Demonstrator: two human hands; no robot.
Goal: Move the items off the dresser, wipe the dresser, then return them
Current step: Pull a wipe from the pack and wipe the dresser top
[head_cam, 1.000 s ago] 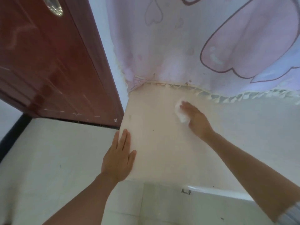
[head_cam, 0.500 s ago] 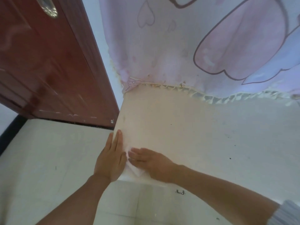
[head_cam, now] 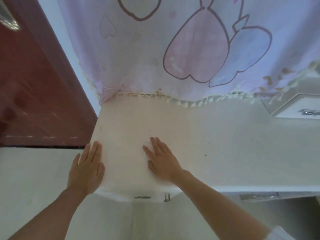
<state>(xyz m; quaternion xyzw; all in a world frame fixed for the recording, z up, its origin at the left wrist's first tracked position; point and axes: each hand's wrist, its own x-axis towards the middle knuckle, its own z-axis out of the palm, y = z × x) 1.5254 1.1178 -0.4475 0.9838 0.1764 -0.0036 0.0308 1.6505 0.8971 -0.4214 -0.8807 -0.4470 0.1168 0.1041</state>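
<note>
The dresser top (head_cam: 225, 144) is a pale cream surface with a few small dark specks. My right hand (head_cam: 162, 161) lies flat on it with straight fingers, pressing a white wipe (head_cam: 146, 144) that shows only as a faint patch past the fingertips. My left hand (head_cam: 87, 168) rests flat on the dresser's left edge, fingers straight and together, palm partly over the side. No other items stand on the visible top.
A pink and blue cartoon curtain (head_cam: 190, 49) with a fringed hem hangs over the dresser's back edge. A dark red door (head_cam: 34, 92) stands at the left. Drawer handles (head_cam: 142, 197) show below the front edge, above the pale tiled floor (head_cam: 26, 179).
My right hand swept with the wipe from the back middle to the front left corner, then moved right to the front middle. The left hand stayed on the left edge.
</note>
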